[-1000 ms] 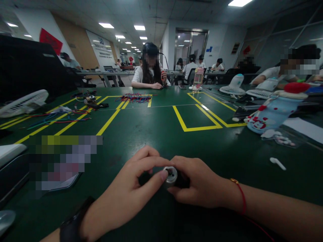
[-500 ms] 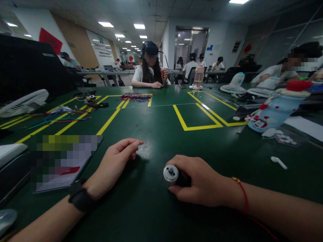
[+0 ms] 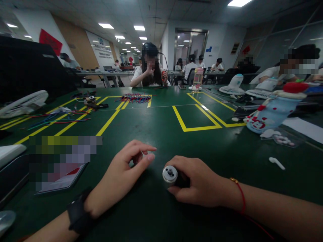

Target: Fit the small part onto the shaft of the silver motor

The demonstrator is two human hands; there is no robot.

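My right hand (image 3: pixel 199 181) is wrapped around a small cylindrical electric motor (image 3: pixel 170 173). The motor's silver end face, with a short shaft in the middle, points up and toward me. Most of its dark body is hidden by my fingers. To the left of it, my left hand (image 3: pixel 128 168) hovers close over the green table (image 3: pixel 143 215). Its thumb and index finger are apart and point at the motor without touching it. The other left fingers are curled and partly hidden, and I see nothing held there.
A phone or tablet (image 3: pixel 63 181) lies left of my left wrist. Bundled wires (image 3: pixel 136 97) and loose wires (image 3: pixel 58 119) lie farther off. On the right are a blue bottle (image 3: pixel 277 107), a white earbud (image 3: pixel 277 163) and small fans (image 3: pixel 232 85). A person (image 3: pixel 150 72) sits opposite.
My left hand has moved right, toward the motor, and its thumb and index finger have spread apart. My right hand stays around the motor. The person opposite has raised a hand to the face.
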